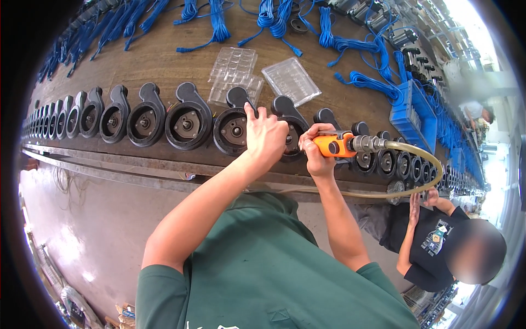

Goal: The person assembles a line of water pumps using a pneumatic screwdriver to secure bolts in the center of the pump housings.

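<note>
While my left hand [265, 133] presses the heavy round black metal housing [289, 127] still, my right hand [318, 152] squeezes the hard orange air screwdriver [335, 145] tight around its middle.

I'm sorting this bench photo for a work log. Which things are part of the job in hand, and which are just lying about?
In hand:
- left hand on a black round housing
- right hand gripping the orange air tool
- its yellowish hose

Lying about:
- clear plastic trays
- blue cable bundles
- blue bin
- other housings in the row
</note>
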A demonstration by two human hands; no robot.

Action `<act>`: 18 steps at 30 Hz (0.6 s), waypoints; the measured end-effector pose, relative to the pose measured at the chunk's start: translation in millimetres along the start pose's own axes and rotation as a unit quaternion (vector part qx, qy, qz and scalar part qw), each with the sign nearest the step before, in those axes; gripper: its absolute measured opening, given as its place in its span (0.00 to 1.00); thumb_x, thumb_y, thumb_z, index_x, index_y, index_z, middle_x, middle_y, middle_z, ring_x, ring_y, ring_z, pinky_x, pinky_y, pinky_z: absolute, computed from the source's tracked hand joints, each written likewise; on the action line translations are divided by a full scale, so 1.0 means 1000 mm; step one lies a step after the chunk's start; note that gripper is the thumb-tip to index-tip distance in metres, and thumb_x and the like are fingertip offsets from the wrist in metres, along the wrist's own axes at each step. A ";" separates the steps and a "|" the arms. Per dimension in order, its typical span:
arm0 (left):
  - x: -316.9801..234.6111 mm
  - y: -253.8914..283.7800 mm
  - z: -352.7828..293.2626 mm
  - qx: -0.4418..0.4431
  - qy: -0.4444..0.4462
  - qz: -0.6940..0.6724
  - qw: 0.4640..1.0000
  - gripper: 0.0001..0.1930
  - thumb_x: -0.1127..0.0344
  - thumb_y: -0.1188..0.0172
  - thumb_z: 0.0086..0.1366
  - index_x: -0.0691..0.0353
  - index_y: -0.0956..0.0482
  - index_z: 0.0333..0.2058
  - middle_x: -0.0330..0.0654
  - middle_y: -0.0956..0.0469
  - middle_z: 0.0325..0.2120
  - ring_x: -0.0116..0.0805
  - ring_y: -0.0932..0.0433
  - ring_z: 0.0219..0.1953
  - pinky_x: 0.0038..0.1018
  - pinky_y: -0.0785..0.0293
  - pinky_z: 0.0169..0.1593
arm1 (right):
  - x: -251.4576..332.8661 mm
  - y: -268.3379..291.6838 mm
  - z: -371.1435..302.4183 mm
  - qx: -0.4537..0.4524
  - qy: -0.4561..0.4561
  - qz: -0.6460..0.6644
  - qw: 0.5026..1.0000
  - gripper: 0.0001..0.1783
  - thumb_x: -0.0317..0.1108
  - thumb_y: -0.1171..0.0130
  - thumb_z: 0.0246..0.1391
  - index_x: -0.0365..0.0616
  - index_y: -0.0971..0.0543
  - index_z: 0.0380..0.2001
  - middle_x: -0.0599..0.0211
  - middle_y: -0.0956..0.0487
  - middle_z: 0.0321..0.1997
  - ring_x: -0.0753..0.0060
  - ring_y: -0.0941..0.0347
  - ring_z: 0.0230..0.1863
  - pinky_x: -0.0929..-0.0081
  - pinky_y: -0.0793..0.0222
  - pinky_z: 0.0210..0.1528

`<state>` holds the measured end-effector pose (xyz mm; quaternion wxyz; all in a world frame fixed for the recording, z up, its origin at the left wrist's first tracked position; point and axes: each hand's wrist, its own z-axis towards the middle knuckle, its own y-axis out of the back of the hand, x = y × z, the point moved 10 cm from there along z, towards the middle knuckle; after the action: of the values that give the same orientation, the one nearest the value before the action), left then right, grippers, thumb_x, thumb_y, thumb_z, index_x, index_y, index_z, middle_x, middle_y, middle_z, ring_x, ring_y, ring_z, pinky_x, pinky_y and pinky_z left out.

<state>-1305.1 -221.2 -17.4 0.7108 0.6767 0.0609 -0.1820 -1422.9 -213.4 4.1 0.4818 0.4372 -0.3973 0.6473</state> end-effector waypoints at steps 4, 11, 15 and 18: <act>0.002 0.003 -0.001 -0.019 -0.007 -0.027 0.999 0.12 0.59 0.28 0.45 0.57 0.15 0.28 0.46 0.19 0.33 0.49 0.27 0.49 0.59 0.50 0.66 | 0.009 0.002 0.005 0.010 0.022 -0.037 0.999 0.14 0.22 0.50 0.51 0.37 0.32 0.43 0.68 0.30 0.25 0.78 0.33 0.25 0.78 0.32 0.31; 0.009 0.027 -0.069 -0.003 0.079 -0.174 0.982 0.17 0.56 0.32 0.56 0.63 0.18 0.37 0.43 0.20 0.34 0.37 0.22 0.43 0.32 0.28 0.48 | 0.018 0.004 0.034 -0.072 0.057 0.041 0.995 0.15 0.21 0.53 0.50 0.34 0.32 0.43 0.66 0.29 0.23 0.76 0.34 0.23 0.76 0.31 0.32; 0.012 -0.054 -0.107 0.190 0.300 -0.586 0.728 0.22 0.53 0.37 0.64 0.70 0.27 0.42 0.41 0.23 0.31 0.28 0.24 0.31 0.25 0.26 0.33 | -0.001 0.002 0.048 -0.074 0.022 0.025 0.997 0.14 0.21 0.53 0.50 0.35 0.31 0.42 0.65 0.28 0.23 0.76 0.33 0.23 0.75 0.31 0.32; 0.015 -0.077 -0.104 0.177 0.373 -0.615 0.672 0.24 0.52 0.38 0.65 0.68 0.33 0.43 0.44 0.25 0.32 0.31 0.25 0.27 0.25 0.26 0.31 | -0.005 0.002 0.051 -0.068 0.041 0.028 0.996 0.13 0.21 0.53 0.49 0.35 0.31 0.41 0.64 0.28 0.23 0.76 0.33 0.22 0.75 0.31 0.32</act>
<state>-1300.9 -122.5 -103.1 0.2226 0.6109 0.6901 -0.3177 -1414.8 -262.4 14.7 0.5078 0.3651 -0.4328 0.6492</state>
